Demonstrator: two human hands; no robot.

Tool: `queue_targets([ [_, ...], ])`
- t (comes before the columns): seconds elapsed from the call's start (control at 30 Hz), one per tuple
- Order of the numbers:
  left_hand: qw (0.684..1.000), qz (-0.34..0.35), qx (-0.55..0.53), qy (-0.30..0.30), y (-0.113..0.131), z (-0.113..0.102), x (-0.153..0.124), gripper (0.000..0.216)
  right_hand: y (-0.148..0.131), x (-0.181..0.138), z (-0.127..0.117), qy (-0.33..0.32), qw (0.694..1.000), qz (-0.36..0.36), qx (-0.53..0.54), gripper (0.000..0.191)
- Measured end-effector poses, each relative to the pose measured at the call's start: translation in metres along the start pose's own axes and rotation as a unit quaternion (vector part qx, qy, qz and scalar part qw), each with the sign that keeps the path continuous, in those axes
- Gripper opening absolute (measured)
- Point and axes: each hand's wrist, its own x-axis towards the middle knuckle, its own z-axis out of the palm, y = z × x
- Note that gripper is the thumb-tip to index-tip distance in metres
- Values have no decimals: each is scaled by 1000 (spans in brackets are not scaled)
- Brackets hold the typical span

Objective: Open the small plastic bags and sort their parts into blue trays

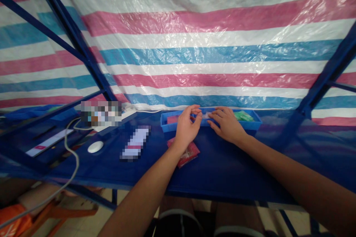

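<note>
A long, shallow blue tray [169, 127] stands at the back of the blue table. Green packets [244, 116] lie in its right part, and something pink [172, 119] in its left part. My left hand [188, 124] is over the left-middle of the tray, fingers curved, thumb apart from them. Just right of it, my right hand [226, 124] spreads its fingers over the tray. Between the hands is a small whitish, see-through item [206, 115]; whether a fingertip touches it I cannot tell. Below my left wrist lies a red packet [189, 154], partly covered by the forearm.
Left of the tray lies a blurred-out phone-like slab [135, 143], with a white oval object [95, 147] beside it. A white cable [72, 152] hangs over the table's front edge. Blue metal bars frame both sides; a striped plastic sheet [211, 55] hangs behind. Another person's leg shows lower left.
</note>
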Motion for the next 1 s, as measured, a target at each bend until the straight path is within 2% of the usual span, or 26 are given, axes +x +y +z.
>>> queue_targets([
  [0.1,1000,5,3,3,0,-1,0,25,-22,-4,-8,-27,993,-58,101,40],
  [0.2,1000,11,10,4,1,-3,0,26,-47,-8,-14,-126,957,-136,225,62],
  [0.27,1000,13,14,0,3,-4,-1,26,-58,-11,-15,-162,940,-163,254,71],
  [0.33,1000,11,15,-2,4,-4,-1,25,-61,-12,-13,-186,928,-171,275,63],
  [0.4,1000,8,13,0,5,-4,-1,25,-60,-12,-12,-195,920,-167,297,44],
  [0.47,1000,3,13,0,6,-4,-1,25,-57,-11,-13,-191,917,-162,311,30],
  [0.53,1000,-2,14,-4,6,-4,-1,26,-56,-10,-17,-175,920,-154,316,26],
  [0.63,1000,-15,9,-12,6,-5,-1,28,-54,-10,-23,-121,931,-99,330,23],
  [0.73,998,-31,-40,-50,8,-7,0,31,-47,-11,-25,-41,930,28,366,17],
  [0.87,980,-45,-119,-151,11,-5,-2,42,-31,-14,-22,17,885,208,417,18],
  [1.0,966,-61,-128,-214,15,-1,-5,40,-19,-14,-22,44,853,285,435,22],
])
